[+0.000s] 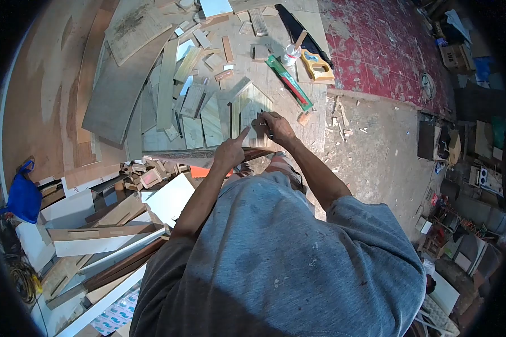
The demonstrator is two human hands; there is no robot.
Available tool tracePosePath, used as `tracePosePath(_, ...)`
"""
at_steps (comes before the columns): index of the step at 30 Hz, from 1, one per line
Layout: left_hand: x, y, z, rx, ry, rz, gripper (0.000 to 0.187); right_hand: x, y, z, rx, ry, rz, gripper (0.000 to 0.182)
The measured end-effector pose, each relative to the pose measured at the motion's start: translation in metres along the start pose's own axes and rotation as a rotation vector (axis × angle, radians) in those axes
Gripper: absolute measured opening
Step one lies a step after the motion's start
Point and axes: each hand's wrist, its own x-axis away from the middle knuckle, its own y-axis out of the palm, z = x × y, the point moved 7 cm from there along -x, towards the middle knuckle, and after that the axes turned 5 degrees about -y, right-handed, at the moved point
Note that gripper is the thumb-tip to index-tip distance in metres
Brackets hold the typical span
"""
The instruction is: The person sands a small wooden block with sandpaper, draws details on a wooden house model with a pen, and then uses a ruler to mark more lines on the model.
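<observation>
Over the wooden piece [249,108], the right hand [278,127] curls, the left hand [230,151] extends 1 finger; whether either grips anything, I cannot tell.

From mid-view: one left hand [230,153] at ten o'clock; one peaked wooden piece [256,101] at twelve; toward one, one right hand [279,128], one yellow-handled handsaw [317,67], one green-and-red packet [288,83], one white tub [290,56]; one blue bag [25,194] at nine.
</observation>
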Motion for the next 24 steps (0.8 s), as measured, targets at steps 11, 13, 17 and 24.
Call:
tracePosePath(11, -0.013, -0.002, 0.029, -0.093, 0.027, -0.004, 0.08, -0.003, -0.006, -0.008, -0.111, -0.003, 0.007, 0.033)
tracePosePath(13, -0.015, -0.001, 0.029, -0.084, 0.021, -0.002, 0.079, -0.002, -0.003, -0.005, -0.115, 0.007, -0.004, 0.034)
tracePosePath(17, -0.017, 0.0, 0.032, -0.084, -0.003, -0.014, 0.077, -0.003, -0.006, -0.006, -0.098, 0.008, -0.004, 0.031)
tracePosePath(24, -0.017, -0.001, 0.036, -0.113, -0.075, -0.032, 0.07, 0.009, -0.038, 0.034, -0.417, 0.351, 0.287, 0.026)
